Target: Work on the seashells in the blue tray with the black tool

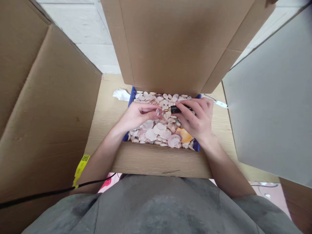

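Observation:
Above a blue tray (132, 96) full of seashells, my left hand (143, 113) pinches a small pale seashell (157, 112) between thumb and fingers. My right hand (196, 118) is wrapped round a black mini drill (175, 109) with a brass-coloured tip. That tip points left at the small shell, close to my left fingertips; whether they touch I cannot tell. Below the hands lie pale scallop shells (159, 129) and one orange scallop shell (184, 135). The back end of the drill is hidden by my right hand.
Cardboard walls stand on the left (60, 91) and behind the tray (175, 48), with a grey panel (270, 97) on the right. Crumpled white tissue (121, 94) lies left of the tray on the wooden table (102, 107). A white cable switch (220, 104) lies at the right.

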The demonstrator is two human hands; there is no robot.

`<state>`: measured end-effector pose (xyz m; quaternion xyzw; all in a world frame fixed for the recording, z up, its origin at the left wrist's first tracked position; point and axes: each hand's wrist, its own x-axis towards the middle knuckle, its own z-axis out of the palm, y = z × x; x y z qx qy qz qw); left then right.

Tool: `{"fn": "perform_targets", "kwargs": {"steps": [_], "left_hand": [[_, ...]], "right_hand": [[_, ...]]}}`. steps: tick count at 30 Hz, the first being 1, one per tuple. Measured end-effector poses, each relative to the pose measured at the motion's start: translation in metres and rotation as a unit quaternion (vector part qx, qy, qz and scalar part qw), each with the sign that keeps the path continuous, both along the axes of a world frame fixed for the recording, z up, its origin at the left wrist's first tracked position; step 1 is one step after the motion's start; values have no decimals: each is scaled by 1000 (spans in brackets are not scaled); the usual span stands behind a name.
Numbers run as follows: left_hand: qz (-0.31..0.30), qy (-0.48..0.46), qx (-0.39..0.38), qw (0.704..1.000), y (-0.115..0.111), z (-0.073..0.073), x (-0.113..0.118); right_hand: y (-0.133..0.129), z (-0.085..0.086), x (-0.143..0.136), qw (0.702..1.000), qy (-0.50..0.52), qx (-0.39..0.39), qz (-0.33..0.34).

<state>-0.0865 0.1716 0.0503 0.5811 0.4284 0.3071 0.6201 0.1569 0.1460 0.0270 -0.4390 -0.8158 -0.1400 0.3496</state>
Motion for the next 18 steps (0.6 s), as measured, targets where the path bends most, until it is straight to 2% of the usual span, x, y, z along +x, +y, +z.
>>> {"fn": "perform_targets", "kwargs": {"steps": [7, 18], "left_hand": [[-10, -14, 7, 1000, 0, 1, 1], [0, -3, 2, 1000, -1, 2, 0]], "right_hand": [[1, 0, 0, 1000, 7, -8, 4], [1, -1, -1, 996, -37, -80, -6]]}}
